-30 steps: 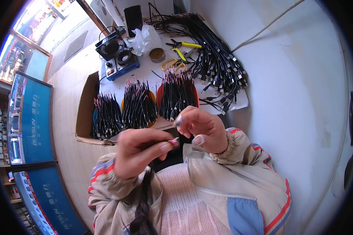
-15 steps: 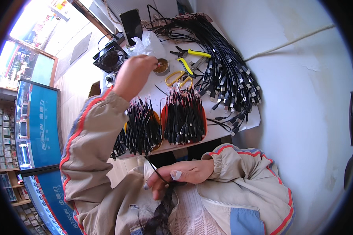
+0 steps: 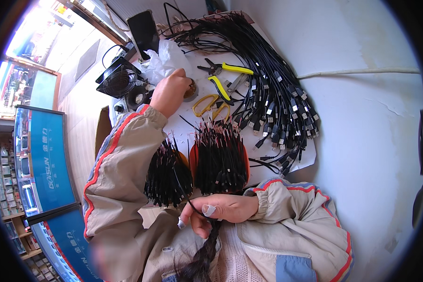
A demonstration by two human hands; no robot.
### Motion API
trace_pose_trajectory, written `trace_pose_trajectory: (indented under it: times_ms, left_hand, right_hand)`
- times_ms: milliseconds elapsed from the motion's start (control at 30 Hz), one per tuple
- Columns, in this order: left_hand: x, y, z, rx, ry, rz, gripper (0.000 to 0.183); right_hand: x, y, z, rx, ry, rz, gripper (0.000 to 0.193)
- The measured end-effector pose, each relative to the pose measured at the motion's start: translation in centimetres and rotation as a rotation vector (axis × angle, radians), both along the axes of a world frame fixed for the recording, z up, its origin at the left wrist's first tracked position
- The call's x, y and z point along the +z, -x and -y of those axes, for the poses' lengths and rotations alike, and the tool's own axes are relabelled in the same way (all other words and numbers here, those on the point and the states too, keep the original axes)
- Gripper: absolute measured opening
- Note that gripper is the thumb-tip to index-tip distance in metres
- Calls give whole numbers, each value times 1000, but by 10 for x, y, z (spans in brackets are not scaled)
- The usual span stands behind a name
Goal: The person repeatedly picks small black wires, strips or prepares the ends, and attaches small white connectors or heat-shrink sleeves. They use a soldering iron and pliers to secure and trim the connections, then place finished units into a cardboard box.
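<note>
Left hand [image 3: 170,93] at small round brown-filled tin [image 3: 191,97], upper centre; its hold cannot be told.
Pressing sideways might tip the tin; lower centre, a thin black cable [image 3: 189,201], pinched in the right hand [image 3: 226,208], could snag the dark hair braid [image 3: 203,257].

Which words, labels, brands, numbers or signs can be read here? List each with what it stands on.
Upper blue panel, at left: large pale lettering running sideways, not copied out here; the smaller line beside it is too small to read.
Lower blue panel: similar pale lettering, also not copied.
Small packages on the far-left shelves: too small to read.
Black cables: any marks are too small to read.
</note>
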State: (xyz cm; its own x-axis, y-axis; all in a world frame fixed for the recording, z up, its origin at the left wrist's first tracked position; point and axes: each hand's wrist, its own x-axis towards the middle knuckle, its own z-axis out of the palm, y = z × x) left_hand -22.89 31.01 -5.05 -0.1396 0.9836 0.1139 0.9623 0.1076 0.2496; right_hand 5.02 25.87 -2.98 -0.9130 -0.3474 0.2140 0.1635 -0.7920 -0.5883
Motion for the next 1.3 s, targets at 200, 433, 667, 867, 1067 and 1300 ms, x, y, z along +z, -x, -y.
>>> trace_pose_trajectory:
  times_ms: [200, 433, 667, 867, 1067, 1300]
  left_hand:
    - [-2, 0, -5, 22, -8, 42, 10]
    - [26, -4, 19, -39, -128, -33, 13]
    - [59, 0, 78, 91, -205, 119, 13]
    - [65, 30, 115, 217, -204, 33, 8]
    - [55, 65, 116, 174, -114, -195, 2]
    - [40, 89, 104, 143, -13, -177, 9]
  right_hand:
    - [-1, 1, -3, 41, -2, 22, 63]
    - [4, -3, 6, 4, -31, 35, 54]
    - [17, -7, 27, 32, -122, -15, 55]
    - [26, 3, 47, 53, -166, 35, 51]
    - [24, 22, 54, -65, -230, 73, 44]
    - [15, 29, 50, -37, -227, 106, 42]
